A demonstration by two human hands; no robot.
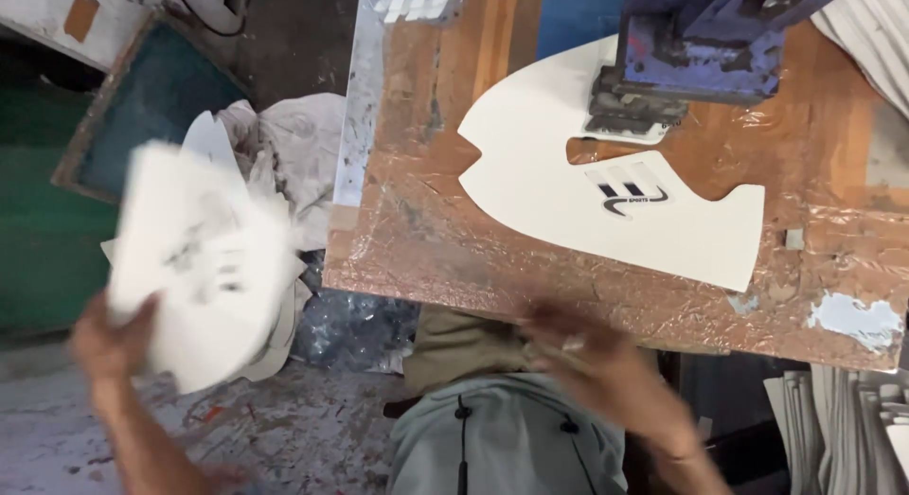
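My left hand (112,336) grips a white cut sheet piece (194,258) with dark printed marks, held out over the floor at the left; it is blurred by motion. My right hand (592,358) hovers at the near edge of the brown worktable (436,239), fingers spread and blurred, holding nothing that I can see. On the table lies another white curved sheet piece (549,192) carrying a dark stripe print. A blue press head (701,41) with a dark pad stands over that sheet's far part.
White rags and more white pieces (294,145) are piled on the floor left of the table. A framed green screen (142,97) leans at the far left. Stacked white sheets (852,429) stand at the lower right. My grey-green clothing fills the bottom centre.
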